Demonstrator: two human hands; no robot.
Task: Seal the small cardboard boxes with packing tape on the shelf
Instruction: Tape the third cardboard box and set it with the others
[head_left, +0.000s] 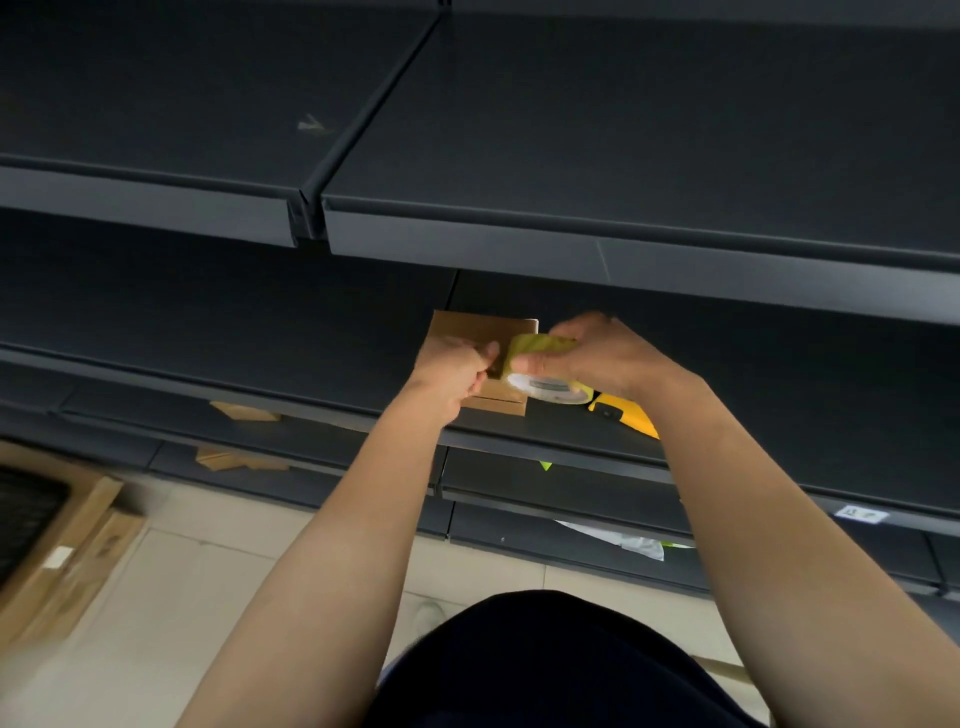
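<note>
A small brown cardboard box (480, 330) sits on the dark shelf (260, 332), near its front edge. My right hand (602, 353) grips a yellowish roll of packing tape (545, 364) just above the box's right side. My left hand (452, 371) is over the box's left part, its fingers curled and pinching at the tape's end beside the roll. The box's front face (501, 402) shows below both hands. Most of the box top is hidden by my hands.
A yellow and black tool (626, 413) lies on the shelf right of the box. Another dark shelf (571, 228) overhangs close above. Flat cardboard pieces (244, 410) lie on lower shelves at left. Large cartons (67, 540) stand on the floor at far left.
</note>
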